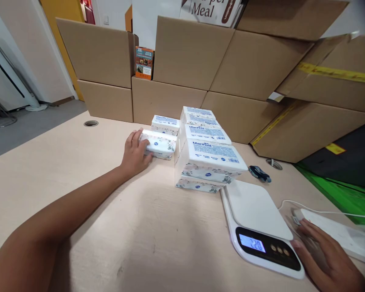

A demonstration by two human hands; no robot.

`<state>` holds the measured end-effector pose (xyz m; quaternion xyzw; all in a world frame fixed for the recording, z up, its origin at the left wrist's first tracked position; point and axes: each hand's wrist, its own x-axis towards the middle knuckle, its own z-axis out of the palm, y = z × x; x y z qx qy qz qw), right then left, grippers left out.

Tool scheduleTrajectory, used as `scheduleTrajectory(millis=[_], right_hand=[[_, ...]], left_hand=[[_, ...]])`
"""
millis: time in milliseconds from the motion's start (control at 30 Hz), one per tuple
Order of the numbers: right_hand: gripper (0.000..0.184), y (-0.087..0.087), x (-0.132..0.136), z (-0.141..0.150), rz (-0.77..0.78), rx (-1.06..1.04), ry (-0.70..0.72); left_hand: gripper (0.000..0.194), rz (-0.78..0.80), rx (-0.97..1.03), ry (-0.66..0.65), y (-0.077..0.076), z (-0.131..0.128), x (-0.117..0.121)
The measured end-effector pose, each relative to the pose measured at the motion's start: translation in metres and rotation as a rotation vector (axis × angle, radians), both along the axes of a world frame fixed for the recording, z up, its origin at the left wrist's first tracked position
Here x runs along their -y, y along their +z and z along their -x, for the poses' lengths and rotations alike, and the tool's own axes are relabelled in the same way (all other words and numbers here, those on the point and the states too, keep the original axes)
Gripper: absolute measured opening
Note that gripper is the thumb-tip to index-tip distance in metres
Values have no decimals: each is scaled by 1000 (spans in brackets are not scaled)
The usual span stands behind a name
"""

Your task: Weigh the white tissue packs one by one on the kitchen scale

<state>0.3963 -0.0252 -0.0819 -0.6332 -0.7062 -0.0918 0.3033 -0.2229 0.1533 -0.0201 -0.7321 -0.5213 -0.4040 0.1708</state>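
My left hand (pixel 136 152) is closed around the left end of a white tissue pack (pixel 159 145) with a floral side, which sits on the table. Another tissue pack (pixel 166 121) lies just behind it. To the right stand rows of stacked tissue packs (pixel 213 156) with blue "Manhua" print. A white digital scale (pixel 258 211) is in front of the stack, its display lit with blurred digits and its plate bare. At the scale's right front edge is my right hand (pixel 325 251), slightly blurred, thumb and fingers apart, with nothing visible in it.
A white power strip (pixel 340 231) with a cable lies beyond my right hand. A small dark folded item (pixel 259 173) is behind the scale. Cardboard boxes (pixel 182 52) form a wall along the back, with a small orange box (pixel 144 63) among them. The table (pixel 88 162) has two cable holes.
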Motion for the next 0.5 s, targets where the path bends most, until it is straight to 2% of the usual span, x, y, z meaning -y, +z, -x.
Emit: scheduleTrajectory(millis=[67,167,233,400,500], right_hand=[[60,3,1,5,34,-9,16],[63,9,4,12,61,-26,-19],[64,11,5,15,64,-24,-25],[63,11,5,15,48,0,11],[60,10,5,15,46,-3,10]], left_hand=[[19,-34,-90,-79,1,-1,6],[23,-34,-225,-214,0,-6,13],[23,-27,-273,-253,-1,-10,16],[10,-41,-239,-146,0,-13,14],[12,1,-166,-44,2,-12,13]])
